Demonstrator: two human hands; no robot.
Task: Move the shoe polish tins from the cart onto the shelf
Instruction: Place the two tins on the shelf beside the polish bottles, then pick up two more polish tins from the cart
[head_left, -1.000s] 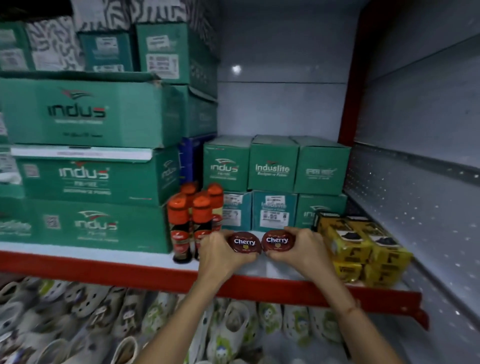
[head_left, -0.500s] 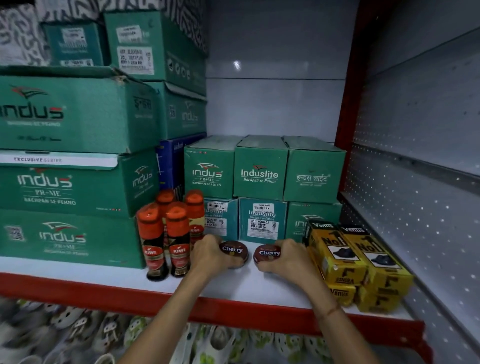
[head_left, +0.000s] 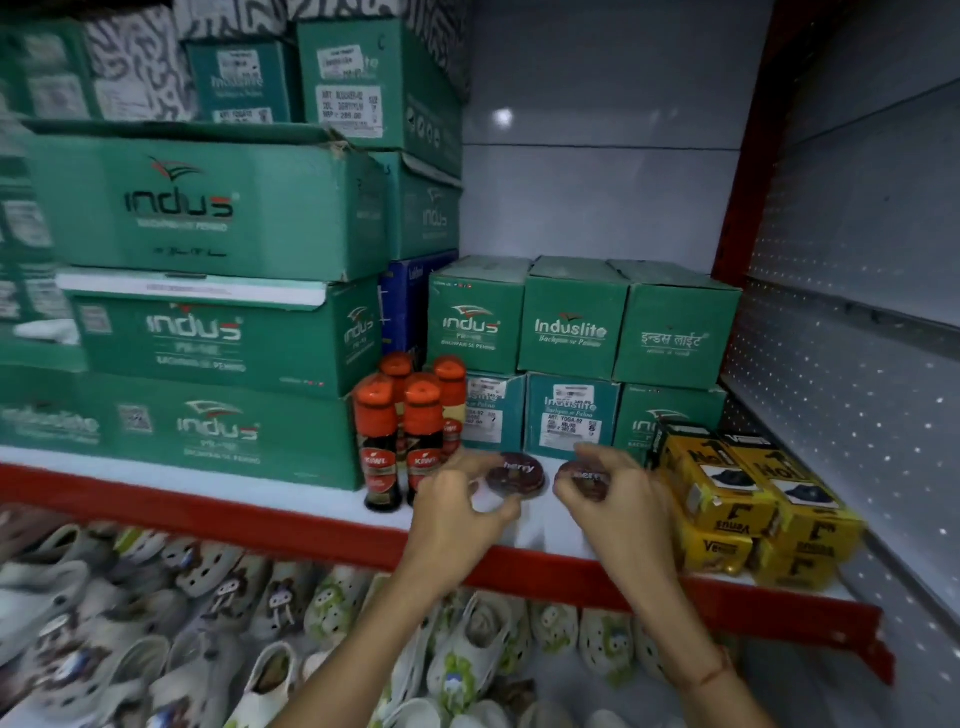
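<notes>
- Both hands have let go since half a second back: the left hand (head_left: 457, 512) and right hand (head_left: 618, 499) were clamped over the two tins then, and now the fingers are spread loose, with nothing gripped in either.
- Left tin (head_left: 515, 475) sits flat on the white shelf (head_left: 291, 499), just right of the Kiwi bottles (head_left: 402, 431). Round, dark maroon lid, white "Cherry" lettering half readable (motion blur eats the first letter).
- Right tin (head_left: 581, 477) is the same kind, just beside the first with a thin gap between them. Its near side is covered by the right hand's fingers, so I only see part of the lid.
- Whether any fingertip of the right hand is touching that tin, I can't tell; the left hand's fingertips look just clear of its tin.
- Room-wise, taking the Kiwi bottles as the marker: a bare strip of white shelf runs right from them, past the tins to the yellow boxes (head_left: 748, 493), which are stacked at the far right.
- Behind the tins, right of the bottles, green Indus boxes (head_left: 571, 332) form a wall two rows high, so there is no depth left there.
- Front of the tins there's open shelf up to the red shelf lip (head_left: 260, 525).
- Below that lip, a bin of pale clogs (head_left: 208, 623).
</notes>
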